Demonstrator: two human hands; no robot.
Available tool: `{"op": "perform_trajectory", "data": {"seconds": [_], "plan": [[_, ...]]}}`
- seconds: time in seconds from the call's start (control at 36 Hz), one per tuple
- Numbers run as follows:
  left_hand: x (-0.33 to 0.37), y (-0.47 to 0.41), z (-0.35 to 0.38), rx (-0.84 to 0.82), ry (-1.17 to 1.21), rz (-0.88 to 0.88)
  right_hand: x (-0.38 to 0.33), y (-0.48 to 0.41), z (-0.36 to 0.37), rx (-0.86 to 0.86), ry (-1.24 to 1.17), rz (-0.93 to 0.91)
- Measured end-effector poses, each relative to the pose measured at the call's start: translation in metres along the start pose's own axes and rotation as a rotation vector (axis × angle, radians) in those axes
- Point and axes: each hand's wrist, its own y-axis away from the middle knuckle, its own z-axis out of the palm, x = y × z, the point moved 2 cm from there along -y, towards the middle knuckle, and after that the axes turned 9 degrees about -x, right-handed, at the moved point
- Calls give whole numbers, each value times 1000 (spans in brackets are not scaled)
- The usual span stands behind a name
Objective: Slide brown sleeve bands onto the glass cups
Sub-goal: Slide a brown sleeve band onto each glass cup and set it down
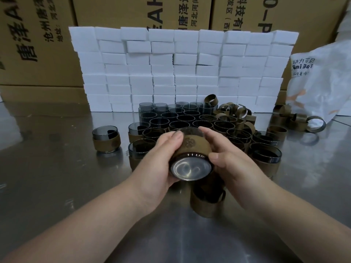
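Head view: at the centre of the frame both hands clamp one cup (190, 168), lifted off the table (57, 186). It lies tipped on its side. Its thick glass base faces the camera and the lower edge of the frame, and its mouth points away towards the upper centre, so its axis runs from near to far, sloping slightly upward. A brown band (193, 147) wraps its wall, stopping short of the base rim, with a stamped flower emblem turned up.

The left hand (157, 160) curls round the cup's left side, thumb lying on the band beside the emblem. The right hand (228, 162) curls round the right side, thumb pressed on the band near the base, fingers over the far rim.

Behind the hands, dark cups (180, 118) stand upright in rows, mouths up. Many of the nearer ones wear bands. A banded cup (106, 138) stands alone at centre left. Loose bands (233, 111) are heaped at centre right, and more lie further right.

A wall of white blocks (180, 69) fills the upper centre. The cartons (38, 35) behind carry large Chinese print turned sideways, including "唐泽", "河北河间" and "科技有". A white bag (322, 82) at upper right shows Chinese characters above Latin letters partly readable as "ai Be".
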Motion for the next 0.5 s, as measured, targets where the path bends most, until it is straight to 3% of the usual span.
{"op": "perform_trajectory", "data": {"seconds": [0.11,0.33,0.5], "plan": [[2,1,-1,17,-209,110,-4,0,4,-24,216,-92],[1,6,-1,21,-597,231,0,8,3,-22,290,-152],[1,7,0,58,-661,249,0,8,4,-39,388,-182]]}}
